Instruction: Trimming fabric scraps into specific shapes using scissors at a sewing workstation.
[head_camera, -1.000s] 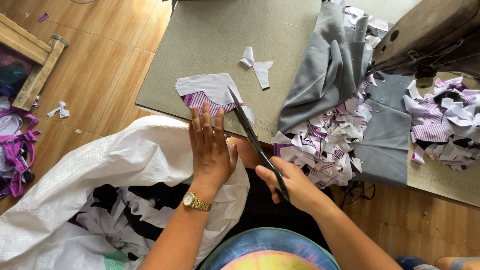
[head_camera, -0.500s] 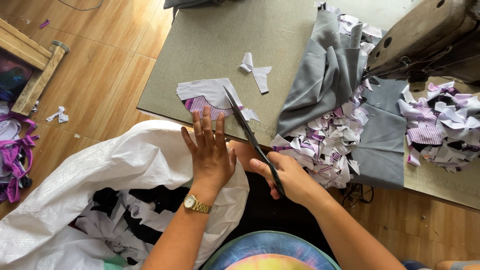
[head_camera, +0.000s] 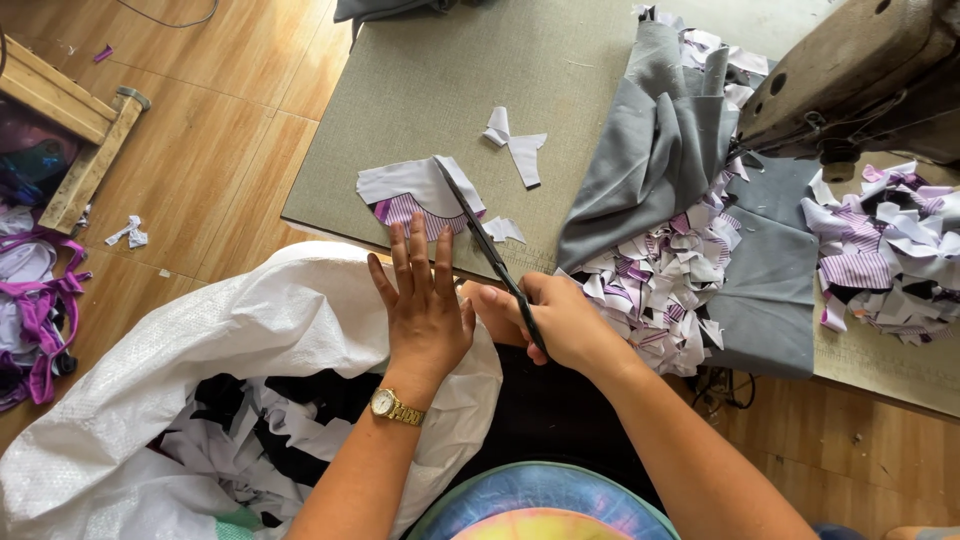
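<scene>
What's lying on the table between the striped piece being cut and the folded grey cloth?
In the head view, a small white scrap lies between the striped piece and grey cloth; otherwise bare table.

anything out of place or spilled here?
Mostly normal cutting clutter. Odd bits: fabric scraps lie on the wooden floor left of the table, away from the white sack, and the trimmings pile reaches the table's near edge.

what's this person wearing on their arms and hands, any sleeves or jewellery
Both forearms are bare, with no sleeves showing. The left hand has a gold wristwatch with a small round pale dial on a metal band at the wrist. The right hand shows no ring, watch or glove. Neither hand is gloved.
</scene>
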